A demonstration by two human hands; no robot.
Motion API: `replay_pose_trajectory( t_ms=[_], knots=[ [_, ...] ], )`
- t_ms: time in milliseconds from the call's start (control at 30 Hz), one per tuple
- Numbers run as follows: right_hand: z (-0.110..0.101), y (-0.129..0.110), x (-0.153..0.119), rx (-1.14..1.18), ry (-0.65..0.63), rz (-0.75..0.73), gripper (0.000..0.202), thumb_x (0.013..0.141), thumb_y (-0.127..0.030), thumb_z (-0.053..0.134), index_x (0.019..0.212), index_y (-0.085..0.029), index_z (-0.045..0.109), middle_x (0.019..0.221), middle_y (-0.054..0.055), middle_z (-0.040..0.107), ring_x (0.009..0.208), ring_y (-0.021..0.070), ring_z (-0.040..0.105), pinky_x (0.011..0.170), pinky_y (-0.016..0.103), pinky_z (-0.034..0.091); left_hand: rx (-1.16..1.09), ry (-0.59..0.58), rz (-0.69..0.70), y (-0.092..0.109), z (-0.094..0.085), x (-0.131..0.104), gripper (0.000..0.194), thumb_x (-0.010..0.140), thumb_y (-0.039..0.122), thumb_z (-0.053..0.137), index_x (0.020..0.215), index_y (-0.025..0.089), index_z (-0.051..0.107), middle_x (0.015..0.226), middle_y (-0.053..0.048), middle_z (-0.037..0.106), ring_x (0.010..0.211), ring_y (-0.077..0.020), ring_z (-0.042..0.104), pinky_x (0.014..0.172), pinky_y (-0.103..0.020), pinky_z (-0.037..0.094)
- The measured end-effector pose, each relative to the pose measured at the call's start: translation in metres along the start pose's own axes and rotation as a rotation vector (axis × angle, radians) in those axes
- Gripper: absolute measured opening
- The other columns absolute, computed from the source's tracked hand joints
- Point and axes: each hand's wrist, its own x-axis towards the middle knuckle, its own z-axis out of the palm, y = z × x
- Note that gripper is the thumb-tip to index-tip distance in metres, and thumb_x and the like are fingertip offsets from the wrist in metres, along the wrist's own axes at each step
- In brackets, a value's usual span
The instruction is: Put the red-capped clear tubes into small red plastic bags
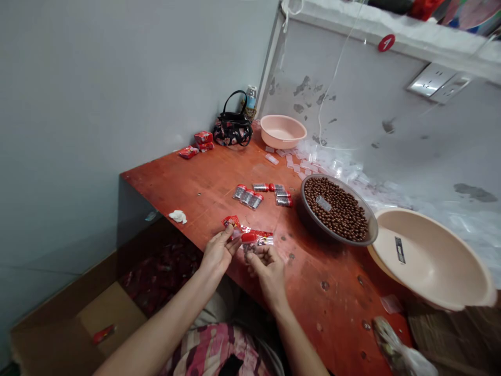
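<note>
Above the table's near edge, my left hand (219, 251) pinches a shiny red printed wrapper (230, 222) between thumb and fingers. Close beside it, my right hand (270, 271) has its fingers closed on a small clear container with a red top (249, 238); dark balls show through its side. Its lower part is partly covered by my fingers. More red and clear wrapper (265, 239) lies just behind the hands. Further back on the table are several small filled packs with red ends (248, 197). To their right stands a grey bowl (313, 224) of brown balls, with a clear empty container (323, 203) on top.
A large pale basin (442, 271) stands right, a pink basin (279, 128) at the back. A handbag (234, 130), bottle (251, 96) and red packs (203, 140) are by the wall. Clear plastic pieces (344, 168) line the back. A cardboard box (113, 313) with red packets sits below left.
</note>
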Motion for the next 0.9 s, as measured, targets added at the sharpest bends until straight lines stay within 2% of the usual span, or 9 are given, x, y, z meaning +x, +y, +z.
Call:
replay_pose_trajectory(
  t_ms=[67, 233, 433, 667, 900],
  knots=[
    [0.006, 0.004, -0.007, 0.004, 0.03, 0.003, 0.019, 0.069, -0.031, 0.061, 0.079, -0.017, 0.053, 0.06, -0.001, 0.057, 0.045, 0.0094, 0.05, 0.04, 0.02, 0.041, 0.011, -0.034, 0.008, -0.003, 0.003, -0.002, 0.006, 0.069, 0.015, 0.063, 0.07, 0.012, 0.058, 0.064, -0.003, 0.064, 0.057, -0.0118, 0.061, 0.057, -0.023, 0.052],
    [0.008, 0.007, -0.005, -0.041, 0.056, -0.021, 0.02, 0.069, -0.032, 0.061, 0.079, -0.017, 0.053, 0.062, -0.001, 0.058, 0.045, 0.0093, 0.05, 0.042, 0.02, 0.042, 0.057, -0.083, 0.033, -0.006, 0.012, -0.013, 0.013, 0.064, 0.019, 0.067, 0.067, 0.011, 0.058, 0.064, -0.003, 0.064, 0.055, -0.0107, 0.059, 0.054, -0.021, 0.049],
    [0.004, 0.003, -0.004, 0.08, -0.017, 0.026, 0.019, 0.069, -0.031, 0.062, 0.076, -0.017, 0.052, 0.058, -0.002, 0.057, 0.043, 0.0089, 0.049, 0.039, 0.019, 0.04, 0.194, -0.229, 0.089, -0.004, 0.018, -0.022, 0.017, 0.064, 0.024, 0.067, 0.066, 0.011, 0.057, 0.058, -0.001, 0.061, 0.05, -0.01, 0.056, 0.05, -0.021, 0.045],
    [0.002, 0.006, -0.005, -0.033, 0.064, -0.084, 0.017, 0.069, -0.03, 0.061, 0.079, -0.018, 0.054, 0.065, -0.001, 0.058, 0.05, 0.01, 0.051, 0.044, 0.02, 0.043, 0.332, -0.307, -0.015, -0.006, 0.016, -0.023, 0.018, 0.063, 0.025, 0.067, 0.069, 0.009, 0.061, 0.063, -0.003, 0.063, 0.053, -0.0108, 0.057, 0.054, -0.022, 0.045],
    [-0.002, 0.008, -0.001, 0.271, -0.038, 0.104, 0.019, 0.066, -0.031, 0.062, 0.071, -0.019, 0.048, 0.049, -0.005, 0.053, 0.031, 0.0065, 0.04, 0.031, 0.017, 0.03, 0.495, -0.403, -0.017, 0.002, 0.018, -0.026, 0.017, 0.062, 0.025, 0.067, 0.069, 0.01, 0.063, 0.057, -0.001, 0.062, 0.048, -0.0113, 0.054, 0.048, -0.023, 0.043]
  ],
)
